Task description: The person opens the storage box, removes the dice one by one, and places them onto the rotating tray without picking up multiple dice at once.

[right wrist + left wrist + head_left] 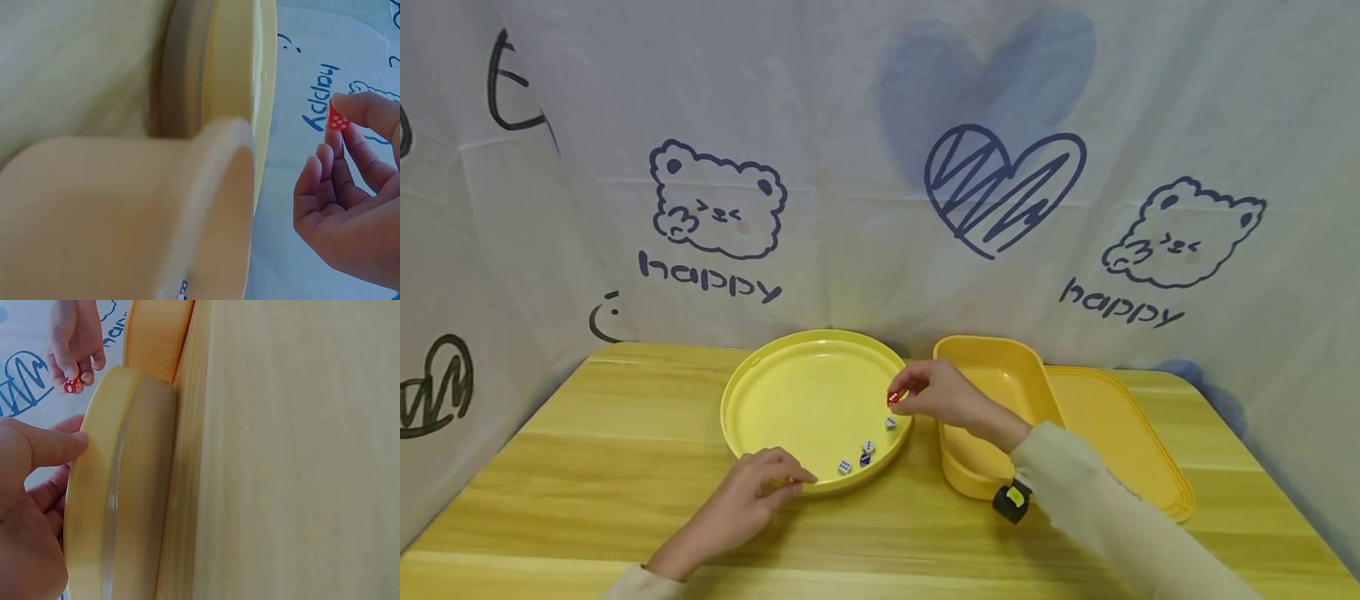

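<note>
Between thumb and fingertips my right hand [942, 395] pinches a red die [893, 398] above the right rim of the round yellow tray [805, 400]. In the right wrist view the red die [338, 119] shows white dots. Inside the tray, toward its front right, lie white dice [845, 467] and a dark blue die [865, 459]; another white die [891, 424] sits near the right wall. My left hand [741, 500] grips the tray's front rim, its thumb [62, 449] on the outer side in the left wrist view.
Right of the tray stands a deep orange-yellow box [992, 485], under my right forearm. A flat lid [1112, 417] lies at its right. Part of a small dotted object [182, 289] shows inside the box. A printed cloth [850, 167] hangs behind the wooden table [587, 467].
</note>
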`<action>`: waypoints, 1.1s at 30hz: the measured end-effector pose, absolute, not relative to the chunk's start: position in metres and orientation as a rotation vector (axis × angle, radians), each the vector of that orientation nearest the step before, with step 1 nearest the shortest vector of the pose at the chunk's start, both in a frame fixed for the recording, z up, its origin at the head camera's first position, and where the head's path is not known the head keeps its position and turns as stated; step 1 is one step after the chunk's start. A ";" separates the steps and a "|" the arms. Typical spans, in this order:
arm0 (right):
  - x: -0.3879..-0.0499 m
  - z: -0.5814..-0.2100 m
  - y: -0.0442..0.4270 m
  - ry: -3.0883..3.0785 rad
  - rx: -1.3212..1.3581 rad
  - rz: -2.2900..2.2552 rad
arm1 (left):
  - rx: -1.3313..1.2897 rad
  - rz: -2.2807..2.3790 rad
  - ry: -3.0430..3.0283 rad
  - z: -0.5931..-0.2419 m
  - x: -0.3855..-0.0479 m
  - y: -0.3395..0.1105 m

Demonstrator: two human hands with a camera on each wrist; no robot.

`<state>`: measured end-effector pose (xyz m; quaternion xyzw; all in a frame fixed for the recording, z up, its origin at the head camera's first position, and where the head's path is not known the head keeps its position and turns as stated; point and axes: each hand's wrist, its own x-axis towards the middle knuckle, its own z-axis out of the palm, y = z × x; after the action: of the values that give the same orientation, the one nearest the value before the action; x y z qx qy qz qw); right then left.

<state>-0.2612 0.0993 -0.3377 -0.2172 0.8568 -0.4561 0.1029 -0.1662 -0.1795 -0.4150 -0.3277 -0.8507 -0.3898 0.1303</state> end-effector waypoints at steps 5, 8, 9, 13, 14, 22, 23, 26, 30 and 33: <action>-0.259 -0.340 0.092 2.516 -0.646 -1.340 | -0.957 -1.130 -2.462 -0.415 -0.167 -0.179; -0.259 -0.343 0.087 2.519 -0.660 -1.335 | -0.934 -1.126 -2.487 -0.414 -0.166 -0.179; -0.258 -0.345 0.085 2.519 -0.673 -1.327 | -0.923 -1.124 -2.499 -0.413 -0.165 -0.179; -0.257 -0.350 0.078 2.511 -0.720 -1.299 | -0.889 -1.120 -2.538 -0.413 -0.163 -0.178; -0.257 -0.351 0.077 2.512 -0.733 -1.291 | -0.889 -1.122 -2.538 -0.413 -0.163 -0.178; -0.260 -0.351 0.077 2.626 -0.743 -1.177 | -0.894 -1.124 -2.530 -0.413 -0.164 -0.178; -0.260 -0.351 0.078 2.638 -0.739 -1.164 | -0.895 -1.122 -2.528 -0.414 -0.164 -0.178; -0.262 -0.352 0.079 2.652 -0.736 -1.145 | -0.901 -1.119 -2.519 -0.414 -0.164 -0.178; -0.263 -0.354 0.080 2.627 -0.778 -1.155 | -0.905 -1.119 -2.509 -0.415 -0.164 -0.179; -0.263 -0.355 0.081 2.605 -0.828 -1.152 | -0.908 -1.117 -2.505 -0.415 -0.164 -0.179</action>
<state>-0.2630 0.0812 -0.3555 -0.2780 0.8748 -0.3870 0.0874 -0.1642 -0.1787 -0.4149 -0.3117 -0.8602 -0.3835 0.1257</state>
